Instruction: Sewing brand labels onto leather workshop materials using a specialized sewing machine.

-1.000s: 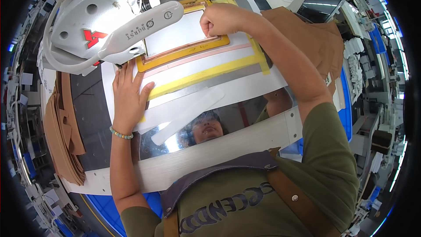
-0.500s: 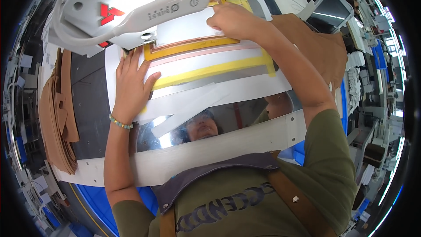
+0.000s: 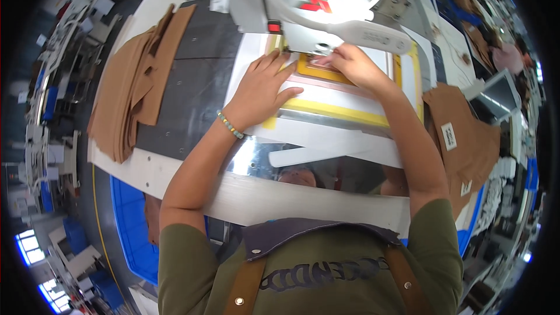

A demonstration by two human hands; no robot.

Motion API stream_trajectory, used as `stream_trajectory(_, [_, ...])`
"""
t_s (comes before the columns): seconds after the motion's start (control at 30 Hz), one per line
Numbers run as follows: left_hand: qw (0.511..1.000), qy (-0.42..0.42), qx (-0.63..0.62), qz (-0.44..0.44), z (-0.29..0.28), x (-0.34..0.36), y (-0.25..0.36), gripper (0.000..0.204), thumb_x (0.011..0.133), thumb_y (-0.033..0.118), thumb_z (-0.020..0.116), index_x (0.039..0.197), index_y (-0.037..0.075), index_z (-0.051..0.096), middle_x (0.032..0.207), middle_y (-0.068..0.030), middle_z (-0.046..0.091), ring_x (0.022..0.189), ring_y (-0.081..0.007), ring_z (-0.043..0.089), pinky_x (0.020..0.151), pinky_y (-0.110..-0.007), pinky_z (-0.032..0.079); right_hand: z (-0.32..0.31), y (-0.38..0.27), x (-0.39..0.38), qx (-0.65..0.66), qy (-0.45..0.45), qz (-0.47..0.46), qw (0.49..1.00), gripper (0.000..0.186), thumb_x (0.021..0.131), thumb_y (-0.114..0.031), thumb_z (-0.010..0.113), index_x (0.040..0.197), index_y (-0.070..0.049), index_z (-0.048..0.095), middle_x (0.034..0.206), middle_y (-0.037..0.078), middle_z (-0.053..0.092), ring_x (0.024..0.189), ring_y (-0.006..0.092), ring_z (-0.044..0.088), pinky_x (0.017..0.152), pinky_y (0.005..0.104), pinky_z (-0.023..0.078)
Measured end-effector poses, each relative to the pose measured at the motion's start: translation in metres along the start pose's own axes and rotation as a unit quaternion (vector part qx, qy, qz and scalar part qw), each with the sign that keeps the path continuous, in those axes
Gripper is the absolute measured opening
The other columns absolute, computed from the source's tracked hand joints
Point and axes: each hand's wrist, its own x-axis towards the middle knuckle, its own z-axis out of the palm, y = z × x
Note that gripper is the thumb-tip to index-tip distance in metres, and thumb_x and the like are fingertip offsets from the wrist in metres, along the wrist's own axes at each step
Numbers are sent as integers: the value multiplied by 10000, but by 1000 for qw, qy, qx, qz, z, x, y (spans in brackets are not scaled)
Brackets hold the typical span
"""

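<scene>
My left hand (image 3: 261, 90) lies open and flat, thumb apart, on a white sheet (image 3: 356, 101) at the left end of a yellow frame (image 3: 319, 70). Its fingertips reach beneath the edge of a white sewing machine head (image 3: 248, 0). Over the frame's near left part, my right hand (image 3: 359, 69) has its fingers drawn together in a pinch. Something small and pale pinkish shows at those fingertips, too blurred to name. Yellow tape (image 3: 332, 111) runs across the sheet, nearer to me than the frame.
A pale lamp arm (image 3: 373, 37) hangs above my right hand. A translucent strip (image 3: 297, 156) lies on the shiny metal plate (image 3: 373, 170). Brown cut pieces (image 3: 125, 96) are stacked left; more brown pieces (image 3: 469, 140) and a screen (image 3: 497, 96) stand right. A blue bin (image 3: 125, 216) is below.
My right hand has moved from the frame's right side to its near left part, closer to my left hand. The left hand stays by the frame's left end. The whole view has shifted.
</scene>
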Motion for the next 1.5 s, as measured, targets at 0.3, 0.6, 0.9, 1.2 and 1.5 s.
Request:
stream_trajectory(0.3, [943, 118, 202, -238, -114, -67, -188, 313, 990, 206, 696, 1208, -9, 760, 1167, -220, 755, 1120, -417, 697, 971, -501, 562, -39, 23, -84, -61, 237, -120, 962, 257, 1022, 53, 510, 1167, 28, 720, 1260, 107, 723, 1189, 175, 662, 1040, 298, 496])
stream_trajectory(0.6, [904, 40, 350, -242, -83, -42, -216, 129, 918, 57, 682, 980, -22, 762, 1076, -222, 717, 1087, -402, 716, 894, -467, 619, -36, 31, -82, -97, 245, -137, 955, 178, 1025, 49, 565, 1047, 23, 740, 1185, 70, 732, 1004, 107, 648, 842, 233, 496])
stream_trajectory(0.9, [948, 97, 250, -172, -80, -28, -137, 174, 924, 26, 643, 1037, -5, 771, 1079, -175, 706, 984, -364, 725, 829, -455, 611, -42, 31, -90, -130, 258, -138, 947, 186, 1004, 60, 559, 1045, 27, 737, 1136, 75, 744, 938, 114, 650, 803, 244, 495])
stream_trajectory(1.2, [983, 46, 176, -23, -65, -104, -20, 299, 918, 43, 675, 1204, 13, 754, 1018, -91, 675, 911, -276, 686, 756, -404, 582, 23, -36, -80, -305, 122, -271, 904, 192, 944, -9, 649, 1108, -21, 748, 1137, 118, 750, 1051, 273, 712, 897, 389, 578])
stream_trajectory(1.5, [966, 81, 211, -125, -88, -155, -55, 298, 973, 38, 633, 1239, 33, 766, 1244, -106, 752, 1021, -317, 710, 905, -415, 583, 96, -40, -18, -554, 46, -374, 742, 387, 860, -97, 768, 1240, -36, 730, 1095, 67, 735, 1031, 230, 708, 845, 350, 591])
